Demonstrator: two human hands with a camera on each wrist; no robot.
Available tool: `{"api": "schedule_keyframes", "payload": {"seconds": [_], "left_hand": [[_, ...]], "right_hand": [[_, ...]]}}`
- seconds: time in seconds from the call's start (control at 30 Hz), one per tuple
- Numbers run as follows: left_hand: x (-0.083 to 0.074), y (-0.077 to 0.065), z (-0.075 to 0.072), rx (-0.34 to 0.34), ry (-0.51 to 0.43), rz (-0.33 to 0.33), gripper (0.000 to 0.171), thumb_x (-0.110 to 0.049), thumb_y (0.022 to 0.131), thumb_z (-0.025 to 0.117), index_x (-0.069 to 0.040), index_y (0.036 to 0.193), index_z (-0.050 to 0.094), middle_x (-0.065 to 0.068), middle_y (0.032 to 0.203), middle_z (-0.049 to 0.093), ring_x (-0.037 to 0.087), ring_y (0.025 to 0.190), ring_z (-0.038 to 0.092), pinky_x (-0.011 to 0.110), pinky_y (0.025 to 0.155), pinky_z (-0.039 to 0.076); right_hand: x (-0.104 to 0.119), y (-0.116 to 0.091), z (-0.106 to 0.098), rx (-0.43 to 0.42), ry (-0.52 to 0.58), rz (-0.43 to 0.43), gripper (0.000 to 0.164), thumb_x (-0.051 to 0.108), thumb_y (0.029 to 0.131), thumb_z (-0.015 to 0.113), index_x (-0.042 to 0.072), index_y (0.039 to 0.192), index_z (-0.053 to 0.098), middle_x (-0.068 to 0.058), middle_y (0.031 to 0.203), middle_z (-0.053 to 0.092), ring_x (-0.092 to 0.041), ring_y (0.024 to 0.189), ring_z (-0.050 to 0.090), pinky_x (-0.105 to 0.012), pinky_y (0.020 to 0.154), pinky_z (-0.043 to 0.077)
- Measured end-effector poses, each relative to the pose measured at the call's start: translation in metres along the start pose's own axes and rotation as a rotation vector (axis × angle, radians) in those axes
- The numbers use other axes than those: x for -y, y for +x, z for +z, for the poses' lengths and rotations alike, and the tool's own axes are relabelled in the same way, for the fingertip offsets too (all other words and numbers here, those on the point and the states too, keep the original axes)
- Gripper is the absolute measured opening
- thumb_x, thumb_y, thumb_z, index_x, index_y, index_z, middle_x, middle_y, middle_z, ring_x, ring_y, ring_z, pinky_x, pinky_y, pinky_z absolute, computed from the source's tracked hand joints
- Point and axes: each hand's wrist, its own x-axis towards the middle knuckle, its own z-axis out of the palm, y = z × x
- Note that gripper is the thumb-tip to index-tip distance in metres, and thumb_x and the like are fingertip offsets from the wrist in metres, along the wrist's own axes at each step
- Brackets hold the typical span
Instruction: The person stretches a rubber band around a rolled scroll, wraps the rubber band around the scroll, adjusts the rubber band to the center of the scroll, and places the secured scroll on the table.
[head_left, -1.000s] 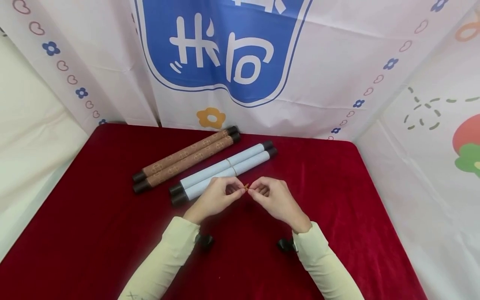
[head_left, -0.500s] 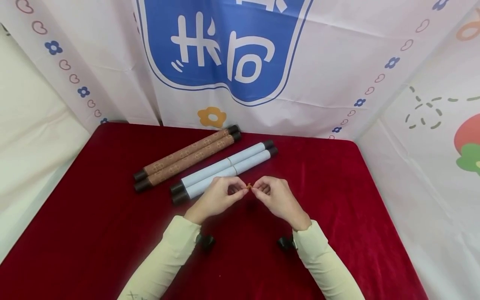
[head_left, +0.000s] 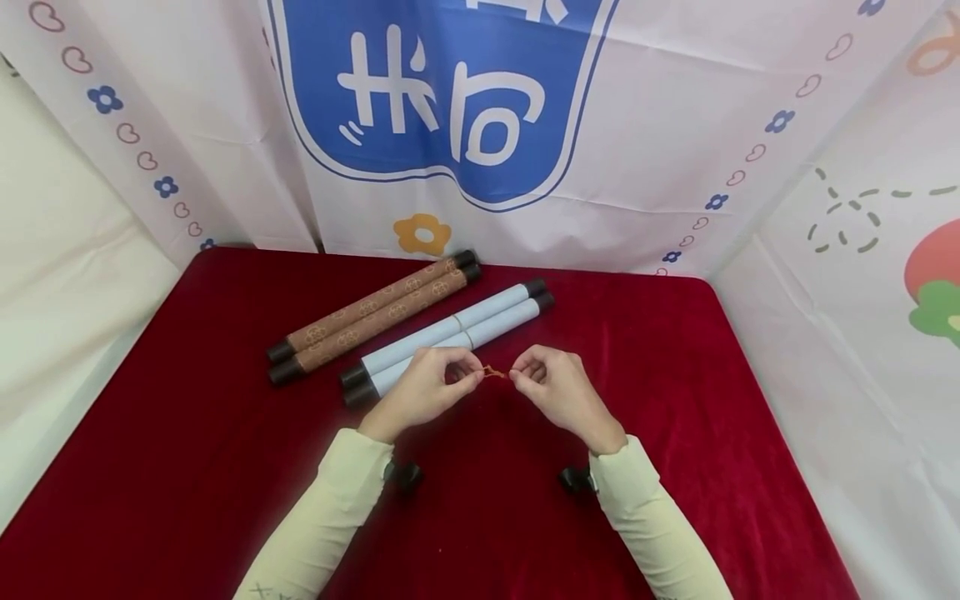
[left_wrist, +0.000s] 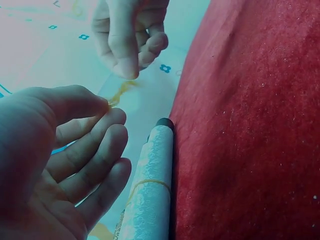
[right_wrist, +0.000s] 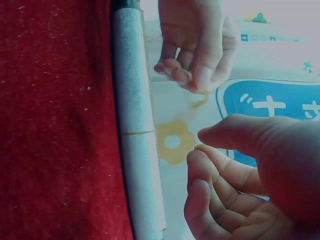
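Note:
A thin yellow-orange rubber band [head_left: 492, 372], twisted and partly blurred, juts from the fingertips of my left hand [head_left: 429, 385]. The left thumb and index finger pinch one end of it, as the left wrist view shows. Facing it is my right hand [head_left: 561, 390], its thumb and index tips slightly parted and its other fingers loosely curled. In the right wrist view the band's loose end stops short of those fingertips. Just beyond the left hand lie two pale blue rolls [head_left: 442, 332] with black ends, bound side by side by a band around their middle; the left hand partly covers them.
Two brown patterned rolls [head_left: 375, 312] with black ends lie behind the blue pair, slanting the same way. All rest on a red velvet-covered table [head_left: 637, 350]. A white printed cloth [head_left: 637, 150] rises along the table's back edge, with similar cloth at the sides.
The hands, whose fingertips were close together on the bunched band, have drawn apart. The band now stretches out from the left fingers, and the right fingers have come off it. The rolls stay put.

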Motion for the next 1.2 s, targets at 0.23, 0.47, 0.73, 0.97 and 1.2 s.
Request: {"api": "schedule_keyframes", "payload": {"seconds": [0.23, 0.47, 0.73, 0.97, 1.2], "left_hand": [[0.000, 0.001, 0.003, 0.019, -0.024, -0.010, 0.011, -0.013, 0.099, 0.072, -0.004, 0.100, 0.077, 0.009, 0.091, 0.080, 0.010, 0.083, 0.072, 0.028, 0.077, 0.058], [-0.003, 0.000, 0.008, 0.051, 0.002, 0.008, 0.004, -0.011, 0.097, 0.072, -0.011, 0.097, 0.076, -0.002, 0.089, 0.077, 0.006, 0.083, 0.071, 0.025, 0.077, 0.058], [-0.010, 0.000, 0.011, 0.061, 0.010, 0.032, 0.004, -0.011, 0.097, 0.073, -0.010, 0.097, 0.077, -0.004, 0.087, 0.076, 0.005, 0.082, 0.070, 0.025, 0.075, 0.057], [-0.009, -0.001, 0.001, 0.056, 0.027, 0.028, 0.004, -0.010, 0.096, 0.073, -0.009, 0.095, 0.076, -0.004, 0.084, 0.075, 0.006, 0.080, 0.069, 0.027, 0.075, 0.058], [0.000, -0.005, -0.027, 0.070, 0.141, -0.016, 0.006, -0.012, 0.093, 0.072, -0.014, 0.089, 0.075, -0.006, 0.079, 0.071, 0.006, 0.075, 0.064, 0.025, 0.070, 0.055]], "right_hand": [[0.007, -0.003, -0.001, -0.011, 0.028, -0.034, 0.005, 0.013, 0.094, 0.078, 0.010, 0.098, 0.076, 0.000, 0.086, 0.075, -0.009, 0.075, 0.068, -0.025, 0.072, 0.059], [0.012, -0.004, 0.005, 0.020, 0.050, -0.069, 0.006, 0.012, 0.095, 0.078, 0.009, 0.100, 0.077, -0.002, 0.087, 0.076, -0.008, 0.075, 0.069, -0.024, 0.071, 0.060], [0.012, -0.004, 0.008, 0.038, 0.056, -0.080, 0.003, 0.008, 0.095, 0.075, 0.008, 0.098, 0.077, -0.002, 0.086, 0.076, -0.008, 0.075, 0.069, -0.024, 0.070, 0.059], [0.007, -0.002, 0.003, -0.020, 0.018, -0.034, 0.006, 0.008, 0.094, 0.071, 0.011, 0.093, 0.076, 0.000, 0.083, 0.075, -0.008, 0.073, 0.067, -0.023, 0.069, 0.057], [-0.012, 0.002, -0.013, -0.150, -0.042, 0.068, 0.007, 0.012, 0.091, 0.067, 0.009, 0.092, 0.074, -0.004, 0.081, 0.073, -0.015, 0.071, 0.065, -0.030, 0.069, 0.055]]}}
